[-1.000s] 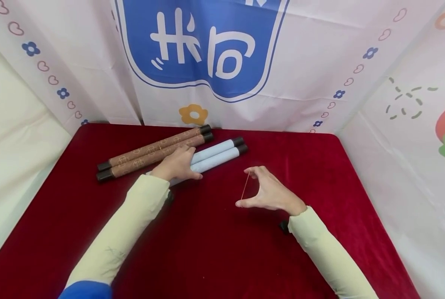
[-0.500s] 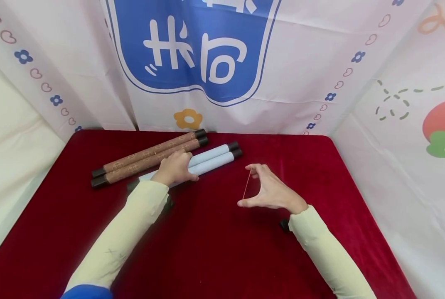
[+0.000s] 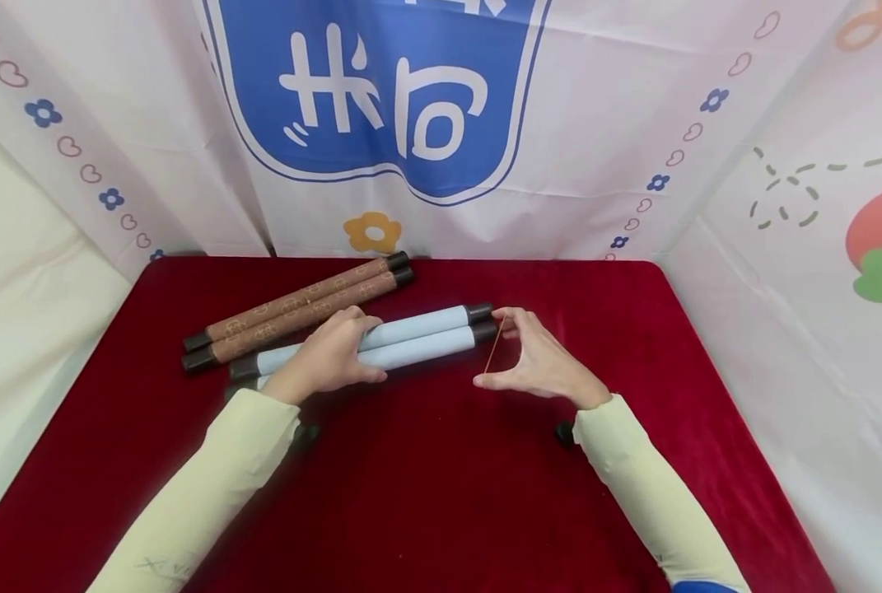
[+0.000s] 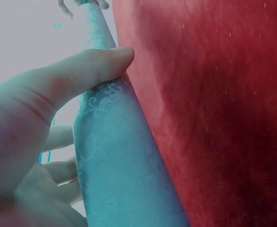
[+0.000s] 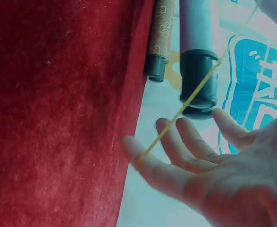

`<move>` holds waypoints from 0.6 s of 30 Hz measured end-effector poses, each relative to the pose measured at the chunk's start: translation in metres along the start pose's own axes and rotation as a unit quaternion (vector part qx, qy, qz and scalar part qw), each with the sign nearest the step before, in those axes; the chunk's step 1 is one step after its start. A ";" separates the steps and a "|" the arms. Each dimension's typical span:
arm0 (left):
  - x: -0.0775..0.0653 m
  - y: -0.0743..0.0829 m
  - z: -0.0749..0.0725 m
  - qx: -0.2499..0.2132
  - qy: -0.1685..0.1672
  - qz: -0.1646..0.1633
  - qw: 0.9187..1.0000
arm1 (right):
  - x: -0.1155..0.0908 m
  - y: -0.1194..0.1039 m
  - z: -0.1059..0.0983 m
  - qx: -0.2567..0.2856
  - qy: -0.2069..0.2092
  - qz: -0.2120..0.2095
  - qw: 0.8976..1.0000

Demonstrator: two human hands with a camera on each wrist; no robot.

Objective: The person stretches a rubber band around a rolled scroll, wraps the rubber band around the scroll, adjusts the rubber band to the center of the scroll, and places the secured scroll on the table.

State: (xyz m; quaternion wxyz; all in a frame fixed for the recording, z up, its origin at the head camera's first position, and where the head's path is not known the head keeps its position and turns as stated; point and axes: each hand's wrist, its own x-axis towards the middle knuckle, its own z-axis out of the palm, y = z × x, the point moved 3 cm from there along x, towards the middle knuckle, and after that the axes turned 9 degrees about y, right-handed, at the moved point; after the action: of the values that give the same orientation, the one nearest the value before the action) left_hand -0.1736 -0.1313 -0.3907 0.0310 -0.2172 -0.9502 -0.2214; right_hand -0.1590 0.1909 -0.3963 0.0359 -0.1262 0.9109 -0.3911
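Observation:
My left hand [image 3: 329, 350] grips a pair of light blue rolls [image 3: 429, 352] with black end caps, side by side, and they appear raised off the table. In the left wrist view the thumb [image 4: 88, 71] presses across one pale patterned roll [image 4: 121, 156]. My right hand [image 3: 540, 358] is spread at the rolls' right end, with a thin yellow rubber band [image 5: 178, 113] stretched between thumb and fingers. In the right wrist view the band crosses in front of a black end cap [image 5: 198, 78]; whether it touches the cap I cannot tell.
Two brown rolls [image 3: 292, 306] with gold patterns and black ends lie behind the left hand. Dark red cloth [image 3: 441, 486] covers the table. A white printed curtain [image 3: 581, 107] stands along its back edge.
My left hand has taken up the blue rolls and brought them nearer, their right ends now by my right hand. The right hand has moved slightly up in view, band still stretched.

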 end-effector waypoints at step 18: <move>-0.035 0.019 -0.004 -0.083 0.005 -0.013 0.996 | 0.007 -0.014 0.005 0.183 0.019 -0.033 0.982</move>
State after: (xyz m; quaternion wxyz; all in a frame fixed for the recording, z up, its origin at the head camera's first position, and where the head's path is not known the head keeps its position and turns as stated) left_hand -0.1343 -0.1317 -0.3844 0.0148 -0.2056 -0.9309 -0.3014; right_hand -0.1621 0.1766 -0.3894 0.0283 -0.1399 0.8198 -0.5546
